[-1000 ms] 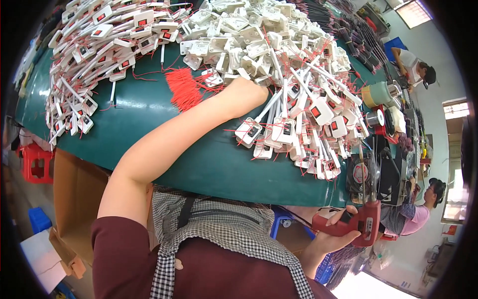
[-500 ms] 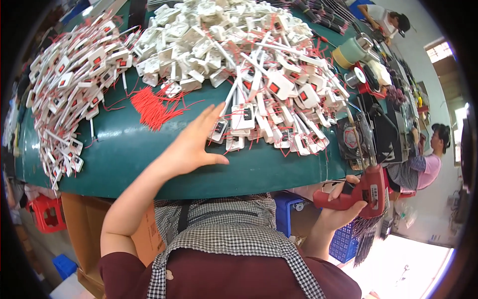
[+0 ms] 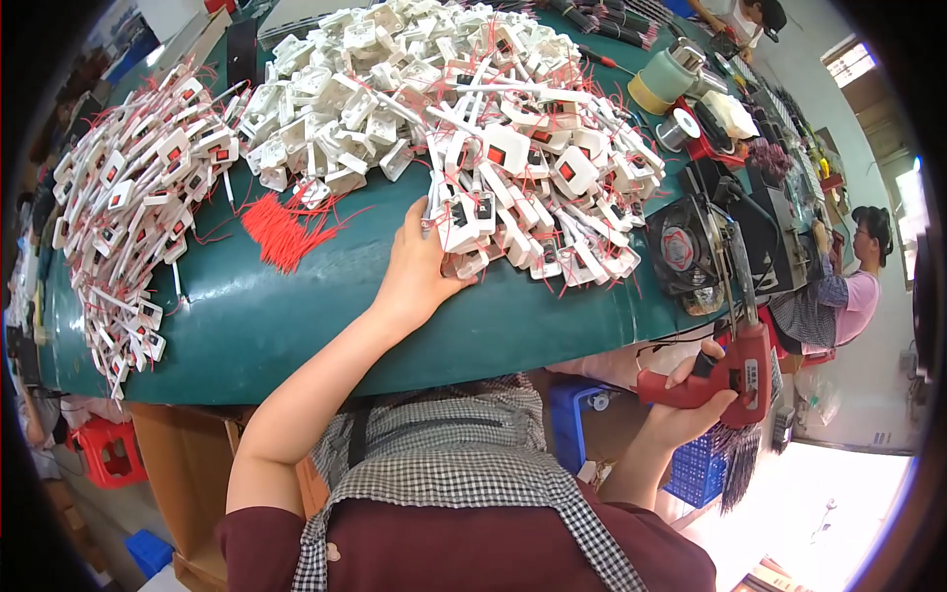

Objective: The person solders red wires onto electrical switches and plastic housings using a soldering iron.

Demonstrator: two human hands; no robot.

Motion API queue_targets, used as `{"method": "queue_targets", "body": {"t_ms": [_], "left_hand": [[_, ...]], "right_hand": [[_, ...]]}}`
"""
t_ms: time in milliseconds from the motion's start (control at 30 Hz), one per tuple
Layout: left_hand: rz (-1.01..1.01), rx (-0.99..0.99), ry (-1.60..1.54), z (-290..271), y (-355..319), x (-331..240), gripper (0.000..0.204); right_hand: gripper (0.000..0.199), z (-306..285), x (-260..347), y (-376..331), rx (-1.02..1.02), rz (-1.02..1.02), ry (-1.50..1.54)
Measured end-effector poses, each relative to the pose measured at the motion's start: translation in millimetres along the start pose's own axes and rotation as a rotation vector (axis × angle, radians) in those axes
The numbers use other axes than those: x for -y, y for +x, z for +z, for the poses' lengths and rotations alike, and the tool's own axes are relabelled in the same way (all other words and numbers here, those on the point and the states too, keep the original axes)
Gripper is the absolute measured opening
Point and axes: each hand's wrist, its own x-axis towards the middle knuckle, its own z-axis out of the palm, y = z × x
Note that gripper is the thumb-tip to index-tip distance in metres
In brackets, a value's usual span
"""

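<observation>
The white switch housing [image 3: 454,229] nearest the left hand [image 3: 416,276] sits at the near-left rim of the right-hand heap [image 3: 567,170], immediately to the right of the fingers [image 3: 407,242]. Its long axis, as far as the overlap lets it be read, runs roughly away from the person. The left hand is much the nearer one: its fingers reach up along the housing's left side and its thumb stands apart below, toward the heap's near edge. Whether they pinch a piece or merely rest against several, I cannot tell.

The right hand [image 3: 686,419] is well apart, below the near edge of the green desk [image 3: 326,335], its fingers wrapped around the handle of a red soldering gun [image 3: 755,373]. The gun's slender shaft points away from the person, past the right side of that heap.

Counted: two hands, one soldering gun, and three heaps. The left heap [image 3: 128,242] and right-hand heap hold housings with switches and red leads; the middle heap [image 3: 330,123] is mostly bare white housings. Pieces overlap too much to number. One bundle of cut red wires [image 3: 284,237] lies between the left heap and the left hand. Toward the desk's right side are one wire spool [image 3: 678,129], one yellow-and-green jar [image 3: 653,87] and one black fan [image 3: 679,249]. Two co-workers show at the right: one in pink [image 3: 856,301], one partly cut off at the top [image 3: 742,18].
</observation>
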Motion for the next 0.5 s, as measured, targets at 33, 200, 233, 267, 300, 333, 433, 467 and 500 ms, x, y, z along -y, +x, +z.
{"method": "queue_targets", "body": {"t_ms": [33, 200, 233, 267, 300, 333, 433, 467, 500], "left_hand": [[0.01, -0.003, 0.001, 4.1, 5.8, 1.8, 0.079], [0.119, -0.22, -0.141, 25.2, 37.9, 0.3, 0.067], [0.119, -0.225, -0.29, 29.5, 44.9, 3.7, 0.066], [0.182, -0.24, -0.395, 31.9, 50.4, 10.3, 0.055], [0.181, -0.249, -0.392, 43.7, 60.1, 23.8, 0.055], [0.111, -0.226, -0.788, 53.4, 65.6, 39.5, 0.052], [0.231, -0.391, -0.767, 55.4, 73.0, 32.3, 0.034], [0.173, -0.295, -0.587, 31.4, 65.6, 10.7, 0.035], [0.167, -0.291, -0.477, 25.1, 64.1, 16.4, 0.043]], "right_hand": [[0.067, -1.2, 0.6, 0.9, 0.001, -0.01, 0.006], [0.065, -15.1, 1.4, 3.1, -0.034, -0.058, 0.012], [0.067, -16.6, -0.1, 2.5, -0.015, -0.074, -0.007], [0.068, -16.0, -0.4, 1.3, 0.016, -0.082, -0.02], [0.068, -14.6, -2.0, 0.1, 0.025, -0.083, -0.015], [0.067, -9.8, -2.3, -1.5, -0.001, -0.062, -0.005], [0.065, 6.2, -3.8, -3.3, -0.028, 0.024, 0.059], [0.065, 2.8, -5.5, -4.2, 0.034, 0.095, 0.117], [0.064, 0.8, -2.7, -5.5, 0.038, 0.178, 0.138]]}}
